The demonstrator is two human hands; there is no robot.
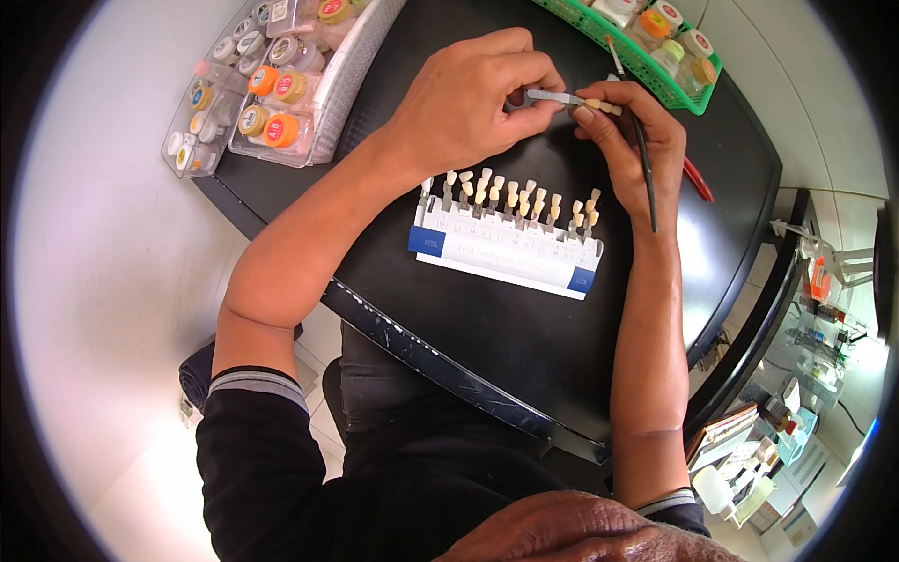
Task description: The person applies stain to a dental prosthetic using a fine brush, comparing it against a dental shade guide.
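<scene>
My left hand (473, 98), at the upper middle, pinches a small grey strip (548, 96) of a shade tab. My right hand (637, 140) holds tooth-coloured pieces (604, 106) at the strip's right end, along with a slim dark brush (646, 169) that points down across the palm. Below both hands lies a white shade guide (496, 253) with blue ends, carrying several tooth-shaped tabs (512, 197) upright along its top. A red-handled tool (698, 183) lies just right of my right hand, partly hidden by it.
A black table (449, 356) has clear plastic bins (328, 94) of capped jars at upper left and a green basket (695, 101) of jars at upper right. A side bench at right holds a white jointed arm (843, 272) and assorted items (740, 487). A white wall (112, 309) is at left.
</scene>
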